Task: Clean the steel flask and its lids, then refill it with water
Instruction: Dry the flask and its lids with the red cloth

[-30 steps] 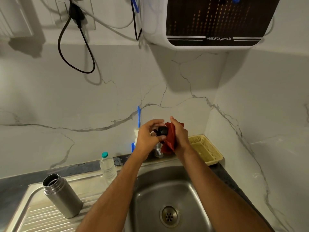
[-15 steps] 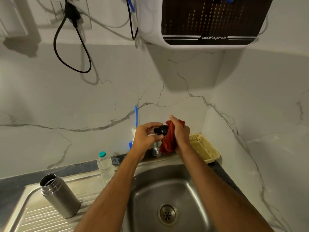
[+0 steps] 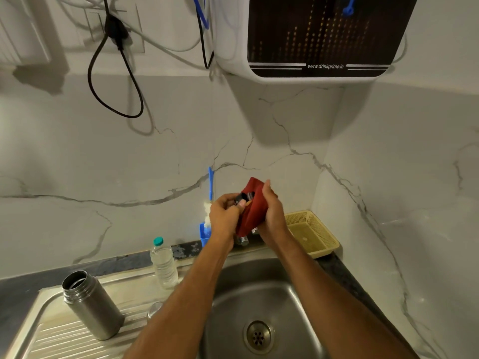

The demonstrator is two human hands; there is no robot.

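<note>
The open steel flask [image 3: 92, 305] stands lidless on the drainboard at the left. Above the sink, my left hand [image 3: 225, 215] pinches a small black lid [image 3: 243, 196]. My right hand [image 3: 270, 209] holds a red cloth [image 3: 252, 211] wrapped against that lid. A second steel lid [image 3: 154, 308] lies on the drainboard, partly hidden behind my left forearm.
The steel sink [image 3: 261, 307] with its drain lies below my arms, the tap [image 3: 243, 239] mostly hidden behind my hands. A plastic water bottle [image 3: 163, 264], a blue brush holder [image 3: 204, 233] and a yellow basket [image 3: 315, 233] stand along the back. A water purifier [image 3: 311, 35] hangs above.
The cloth has come up higher over the black lid and covers more of it. My hands stay together over the tap; the view has tilted slightly.
</note>
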